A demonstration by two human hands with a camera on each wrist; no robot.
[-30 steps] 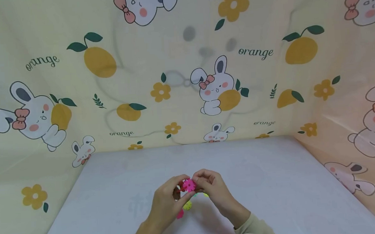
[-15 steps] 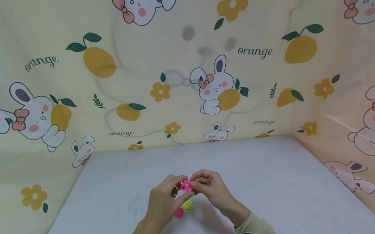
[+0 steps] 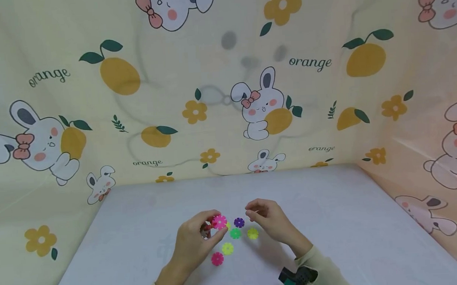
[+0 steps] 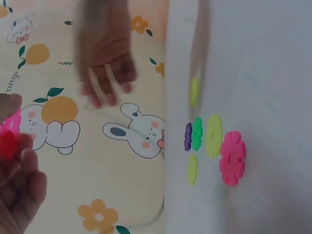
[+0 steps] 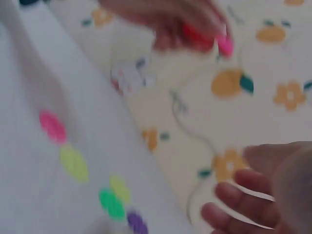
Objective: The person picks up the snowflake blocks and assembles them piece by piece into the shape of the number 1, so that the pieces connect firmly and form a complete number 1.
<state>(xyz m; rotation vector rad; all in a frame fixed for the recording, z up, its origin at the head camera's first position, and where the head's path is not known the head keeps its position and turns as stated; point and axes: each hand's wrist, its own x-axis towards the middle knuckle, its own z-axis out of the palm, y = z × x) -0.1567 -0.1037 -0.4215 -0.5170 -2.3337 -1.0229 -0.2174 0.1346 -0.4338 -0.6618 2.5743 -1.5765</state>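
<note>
My left hand pinches a bright pink notched plastic disc between thumb and fingers, raised over the white table. A red notched piece sits against that disc, partly hidden by the fingers. To the right, my right hand hangs apart with loosely bent fingers and nothing in them. Below and between the hands lie a purple disc, a green disc, a yellow disc, another yellow disc and a pink disc. A third yellow disc shows in the left wrist view.
A white tabletop carries the loose discs. Behind and at both sides hangs a cream cloth printed with rabbits, oranges and flowers. A black device is at the right wrist.
My right hand has let go of the pink disc and drawn away to the right. My left hand has shifted slightly left with the disc, uncovering the purple and green discs.
</note>
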